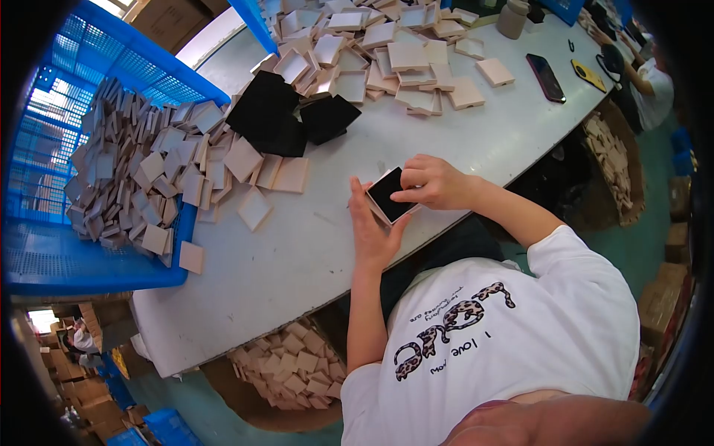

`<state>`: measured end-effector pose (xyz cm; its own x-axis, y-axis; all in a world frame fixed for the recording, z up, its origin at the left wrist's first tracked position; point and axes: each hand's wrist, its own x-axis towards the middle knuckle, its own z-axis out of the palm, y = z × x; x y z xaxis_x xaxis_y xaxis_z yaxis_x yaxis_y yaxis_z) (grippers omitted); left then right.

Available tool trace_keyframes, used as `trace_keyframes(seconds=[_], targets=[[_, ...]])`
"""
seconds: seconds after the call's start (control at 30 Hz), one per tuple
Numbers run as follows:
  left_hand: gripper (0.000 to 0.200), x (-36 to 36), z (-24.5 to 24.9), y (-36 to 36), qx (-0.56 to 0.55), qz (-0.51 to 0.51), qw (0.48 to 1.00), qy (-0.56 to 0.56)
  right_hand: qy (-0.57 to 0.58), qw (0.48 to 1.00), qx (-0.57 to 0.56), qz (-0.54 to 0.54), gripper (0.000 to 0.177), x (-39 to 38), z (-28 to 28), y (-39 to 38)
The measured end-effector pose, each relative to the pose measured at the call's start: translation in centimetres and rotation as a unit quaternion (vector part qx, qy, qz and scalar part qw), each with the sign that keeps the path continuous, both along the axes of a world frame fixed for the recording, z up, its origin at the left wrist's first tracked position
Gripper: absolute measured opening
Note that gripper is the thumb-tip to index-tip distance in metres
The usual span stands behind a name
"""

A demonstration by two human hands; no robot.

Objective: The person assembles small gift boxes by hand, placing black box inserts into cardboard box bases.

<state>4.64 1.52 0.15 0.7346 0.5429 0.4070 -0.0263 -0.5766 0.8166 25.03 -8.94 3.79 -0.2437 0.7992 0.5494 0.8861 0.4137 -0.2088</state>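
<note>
My left hand [374,236] grips a small pale square box [380,213] from its left side, thumb and fingers around its edges. Inside the box lies a black square pad [386,195]. The fingers of my right hand [435,183] are bent together and press on the pad's right part, hiding some of it. Farther up the table, a stack of black square pads [268,115] lies among pale boxes. Many similar open box halves [409,56] are heaped at the back of the white table [297,238].
A blue plastic crate [97,279] on its side spills pale boxes [141,171] onto the table's left. A phone [546,77], a yellow object [588,75] and a jar [512,19] lie toward the right. Below the table edge stand cartons of boxes [294,364]. Another person [654,93] sits at far right.
</note>
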Motion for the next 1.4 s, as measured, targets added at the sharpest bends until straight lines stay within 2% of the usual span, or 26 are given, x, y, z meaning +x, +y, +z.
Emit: trace_keyframes(seconds=[0.03,0.13,0.17,0.27,0.3,0.37,0.47,0.57,0.6,0.67,0.77,0.87,0.9,1.03,1.1,1.2,1.27,1.4], targets=[[0.107,-0.1,0.1,0.0,0.007,-0.002,1.000,0.007,-0.003,1.000,-0.010,0.000,0.030,0.0,0.0,0.1],[0.085,-0.1,0.1,0.3,0.044,-0.015,0.999,0.026,0.164,0.976,-0.142,0.035,0.031,0.8,1.9,-0.5],[0.077,0.0,0.1,0.5,0.061,-0.023,0.997,0.031,0.208,0.964,-0.157,0.050,0.037,2.0,0.4,-0.4],[0.065,0.0,0.3,0.2,0.070,-0.011,0.997,0.039,0.282,0.946,-0.042,-0.155,0.039,5.0,0.0,0.7],[0.063,0.0,0.2,0.1,0.056,-0.013,0.998,0.039,0.190,0.951,-0.013,-0.242,0.040,6.1,-0.6,1.3],[0.060,0.1,-0.1,0.1,0.031,-0.016,0.999,0.038,-0.005,0.914,0.048,-0.403,0.043,8.4,-2.6,2.7],[0.058,0.0,0.5,0.1,0.064,-0.005,0.997,0.045,0.020,0.924,-0.022,-0.381,0.042,10.8,-5.0,2.9],[0.056,0.0,0.3,0.1,0.051,0.001,0.998,0.045,0.136,0.935,0.049,-0.323,0.031,10.3,-3.8,1.9],[0.058,0.0,0.2,0.1,0.054,0.001,0.998,0.043,0.235,0.915,0.015,-0.329,0.029,9.3,-2.3,1.4],[0.062,0.0,-0.1,0.1,0.061,-0.006,0.997,0.040,0.425,0.840,-0.052,-0.333,0.027,6.5,0.8,0.5],[0.084,0.1,-0.5,0.2,0.012,-0.011,0.999,0.027,0.620,0.764,-0.104,-0.143,0.026,4.6,0.6,0.1],[0.107,0.2,-0.1,0.0,-0.035,-0.002,0.999,0.012,0.493,0.838,-0.212,-0.104,0.029,2.1,-2.1,1.9],[0.118,0.1,-0.2,0.0,-0.019,0.011,0.999,0.032,0.459,0.860,-0.196,-0.104,0.029,1.2,-2.6,2.4],[0.124,0.0,-0.5,0.0,-0.047,0.026,0.998,0.012,0.290,0.939,-0.158,-0.094,0.032,-1.1,-2.0,2.7],[0.124,0.1,-0.6,-0.2,-0.032,0.030,0.999,0.015,0.175,0.969,-0.134,-0.113,0.036,-2.0,-1.5,1.8],[0.116,0.1,-0.6,-0.1,0.012,0.012,1.000,0.026,0.035,0.983,-0.033,-0.175,0.037,-3.2,-2.1,1.0],[0.110,-0.1,-0.9,0.2,0.070,-0.002,0.994,0.078,0.017,0.983,-0.034,-0.178,0.037,-3.6,-2.4,0.8],[0.092,-0.3,1.3,-0.3,0.067,0.007,0.997,0.047,-0.001,0.981,-0.050,-0.189,0.039,-3.9,-2.5,0.7]])
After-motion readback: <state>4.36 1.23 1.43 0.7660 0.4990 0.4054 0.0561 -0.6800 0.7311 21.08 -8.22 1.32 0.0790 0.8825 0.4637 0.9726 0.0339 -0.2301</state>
